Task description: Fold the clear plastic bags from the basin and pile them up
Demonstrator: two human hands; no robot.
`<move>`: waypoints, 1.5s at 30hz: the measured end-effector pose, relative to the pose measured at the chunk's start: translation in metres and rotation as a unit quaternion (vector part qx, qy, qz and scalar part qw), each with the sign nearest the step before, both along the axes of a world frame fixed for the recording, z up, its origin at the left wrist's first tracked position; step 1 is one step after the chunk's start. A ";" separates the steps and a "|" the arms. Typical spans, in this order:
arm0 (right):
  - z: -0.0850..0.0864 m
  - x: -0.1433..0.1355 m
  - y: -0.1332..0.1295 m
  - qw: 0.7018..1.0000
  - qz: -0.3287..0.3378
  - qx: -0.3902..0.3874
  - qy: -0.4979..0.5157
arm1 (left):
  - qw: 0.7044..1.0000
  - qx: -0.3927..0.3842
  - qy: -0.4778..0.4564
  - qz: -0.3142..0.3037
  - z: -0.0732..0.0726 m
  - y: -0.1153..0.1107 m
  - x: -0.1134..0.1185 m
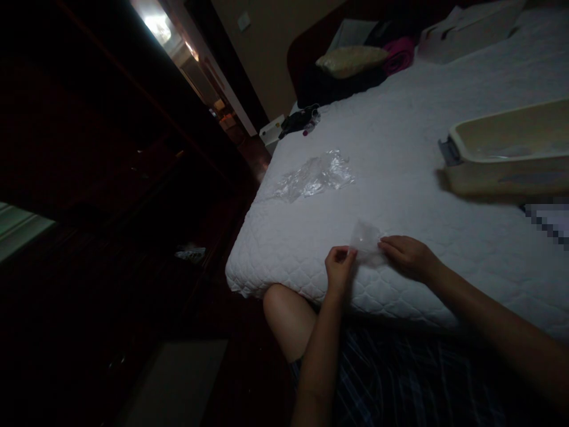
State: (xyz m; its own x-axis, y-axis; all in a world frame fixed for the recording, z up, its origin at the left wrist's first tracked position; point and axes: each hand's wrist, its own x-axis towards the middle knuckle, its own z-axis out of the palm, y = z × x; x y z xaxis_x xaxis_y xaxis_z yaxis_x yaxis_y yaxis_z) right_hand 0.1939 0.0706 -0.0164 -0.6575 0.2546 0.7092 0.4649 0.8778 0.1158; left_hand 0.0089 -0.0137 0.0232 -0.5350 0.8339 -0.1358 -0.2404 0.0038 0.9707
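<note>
Between my two hands, just above the near edge of a white quilted bed [400, 178], is a small clear plastic bag [367, 240]. My left hand [340, 265] pinches its left side between thumb and finger. At the right side, the fingers of my right hand [406, 255] are closed on the bag's edge. The bag looks thin and see-through; whether anything is inside I cannot tell. Farther back on the bed, a crumpled heap of clear plastic [317, 175] lies apart from both hands.
A cream plastic bin [502, 178] with a grey latch stands on the bed at right. Toward the back are a pale cushion [351, 61], a rolled magenta cloth [399, 55] and a whitish box [471, 35]. Dark wooden cabinets [89, 148] line the left. Some plastic [191, 254] lies beyond the bed's left side.
</note>
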 end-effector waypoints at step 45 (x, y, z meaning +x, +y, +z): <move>0.015 0.008 -0.011 0.976 0.072 -0.198 -0.046 | 0.991 -0.037 -0.124 -0.040 -0.022 0.014 -0.012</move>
